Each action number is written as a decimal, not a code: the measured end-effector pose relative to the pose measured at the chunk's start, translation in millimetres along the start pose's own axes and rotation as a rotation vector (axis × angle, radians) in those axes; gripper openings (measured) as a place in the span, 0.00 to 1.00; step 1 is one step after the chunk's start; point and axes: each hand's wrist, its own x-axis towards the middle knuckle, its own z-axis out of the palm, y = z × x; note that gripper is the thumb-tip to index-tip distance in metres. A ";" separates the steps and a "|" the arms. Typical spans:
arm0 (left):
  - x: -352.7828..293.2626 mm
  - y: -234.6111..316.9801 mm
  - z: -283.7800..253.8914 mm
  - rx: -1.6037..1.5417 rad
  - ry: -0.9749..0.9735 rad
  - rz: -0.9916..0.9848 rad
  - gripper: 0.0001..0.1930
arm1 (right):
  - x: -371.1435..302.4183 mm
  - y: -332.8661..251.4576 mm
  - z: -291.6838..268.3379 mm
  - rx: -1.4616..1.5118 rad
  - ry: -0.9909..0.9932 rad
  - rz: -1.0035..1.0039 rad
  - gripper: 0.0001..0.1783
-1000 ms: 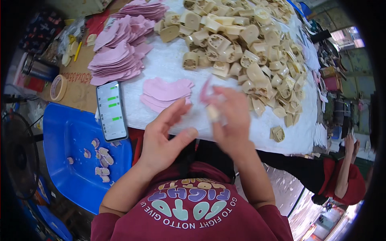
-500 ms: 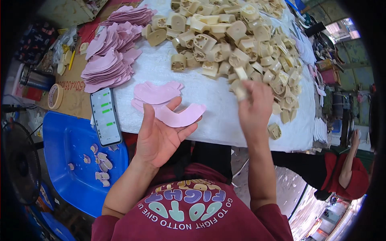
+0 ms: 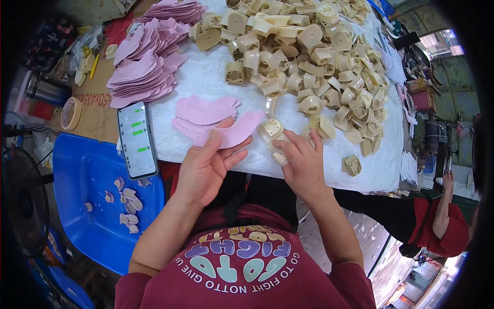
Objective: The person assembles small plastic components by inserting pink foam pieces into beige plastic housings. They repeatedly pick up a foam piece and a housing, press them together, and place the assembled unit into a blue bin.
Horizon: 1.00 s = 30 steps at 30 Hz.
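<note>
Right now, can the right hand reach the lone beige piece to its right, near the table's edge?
Likely yes: the lone beige piece lies close to the right hand, and nothing visible stands between them on the white sheet.

A bare lane of white desk covering (image 3: 207, 77) runs between pink stacks (image 3: 141, 77) and beige heap (image 3: 309, 56); loose pink sheets (image 3: 201, 109) and the left hand (image 3: 207, 167) block its front end, and a phone (image 3: 138, 141) bars the left edge.

The white table cover (image 3: 206, 73) looks bright. Strong light glares on the floor (image 3: 387, 269) at near right. Corners are black and edges bend.
</note>
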 end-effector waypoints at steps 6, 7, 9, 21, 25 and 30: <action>40.7 -33.4 11.4 0.114 -0.016 -0.001 0.26 | 0.0 -12.0 -4.7 0.074 0.060 0.111 0.24; 50.0 -36.4 11.8 0.146 -0.027 0.035 0.26 | -2.7 -14.5 -5.6 0.071 0.076 0.151 0.25; 58.7 -35.9 12.3 0.196 -0.055 0.065 0.26 | -8.0 -16.7 -6.1 0.069 0.109 0.232 0.25; 39.8 -38.1 31.3 0.670 -0.116 0.513 0.22 | 23.3 5.1 -1.8 0.337 0.026 0.628 0.12; 45.0 -41.5 60.1 0.754 -0.345 0.635 0.21 | 26.0 9.7 -2.5 0.129 0.067 0.389 0.12; 71.8 -53.9 43.8 0.595 -0.373 0.354 0.22 | 5.6 1.2 -0.7 0.209 0.047 0.382 0.17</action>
